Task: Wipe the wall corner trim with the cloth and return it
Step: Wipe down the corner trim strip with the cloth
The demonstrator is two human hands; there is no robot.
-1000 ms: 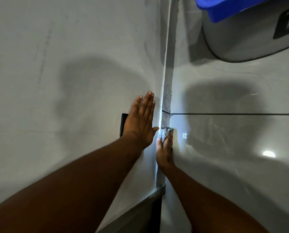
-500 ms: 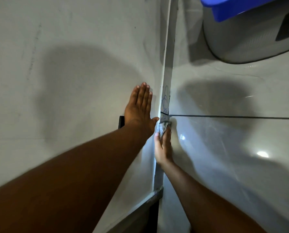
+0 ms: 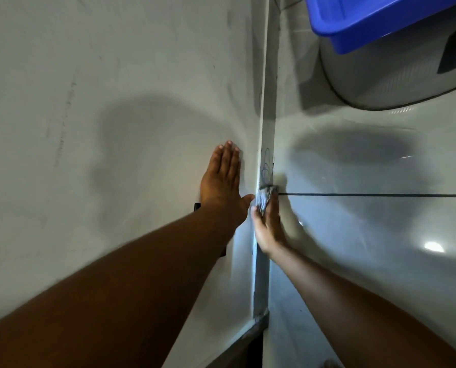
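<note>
A pale vertical corner trim [image 3: 268,123] runs down the middle of the view, with blue scribbles on it just above my right hand. A small crumpled grey cloth [image 3: 264,198] is pressed against the trim under the fingers of my right hand [image 3: 268,227]. My left hand [image 3: 225,179] lies flat and open on the plain wall [image 3: 110,107] left of the trim, fingers together and pointing up.
A glossy tiled wall [image 3: 367,235] with a dark grout line lies right of the trim. A blue plastic tub [image 3: 359,19] sits on a grey rounded appliance [image 3: 396,73] at the upper right. A dark object shows behind my left wrist.
My right hand has slid the cloth up the trim, from below the grout line to level with it. My left hand stays flat on the wall.
</note>
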